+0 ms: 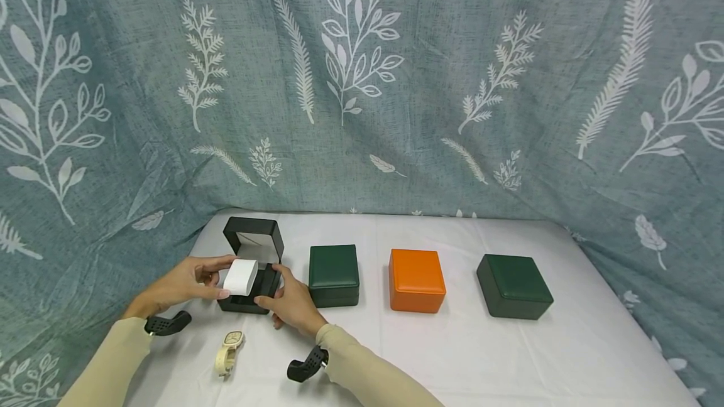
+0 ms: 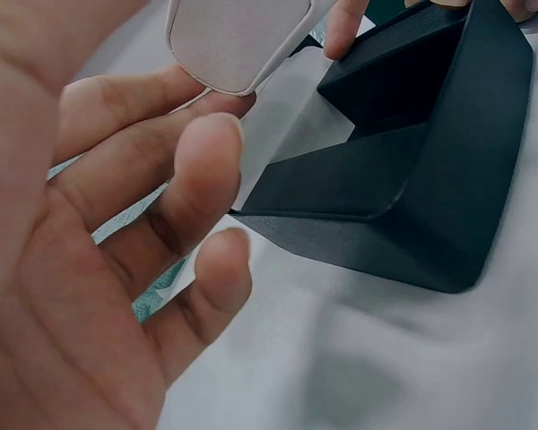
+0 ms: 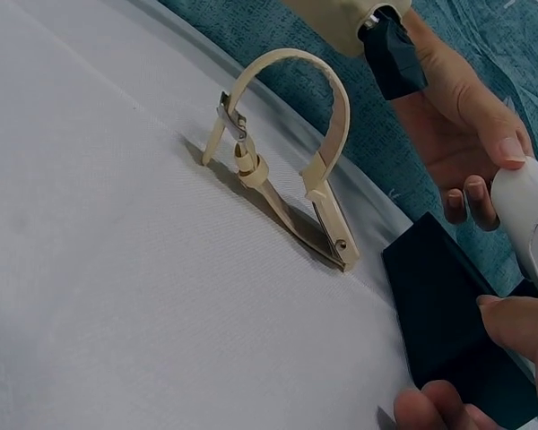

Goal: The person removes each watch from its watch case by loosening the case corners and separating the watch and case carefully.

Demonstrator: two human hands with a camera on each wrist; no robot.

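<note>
A black box [image 1: 249,294] stands open at the table's left, its lid [image 1: 253,237] upright. My left hand [image 1: 226,277] pinches a white cushion [image 1: 242,276] between thumb and fingers, just above the box's base. My right hand [image 1: 268,282] grips the base from the right, thumb at the front corner. In the left wrist view the cushion [image 2: 238,36] shows above the black box [image 2: 412,179]. A cream watch [image 1: 229,350] lies on the cloth in front of the box, and the right wrist view shows the watch [image 3: 287,161] with its strap arched beside the box [image 3: 448,322].
Three shut boxes stand in a row to the right: a dark green box [image 1: 334,274], an orange box [image 1: 416,280] and another dark green box [image 1: 513,284]. A white cloth [image 1: 509,357] covers the table. A leaf-patterned curtain [image 1: 362,80] hangs behind and at both sides.
</note>
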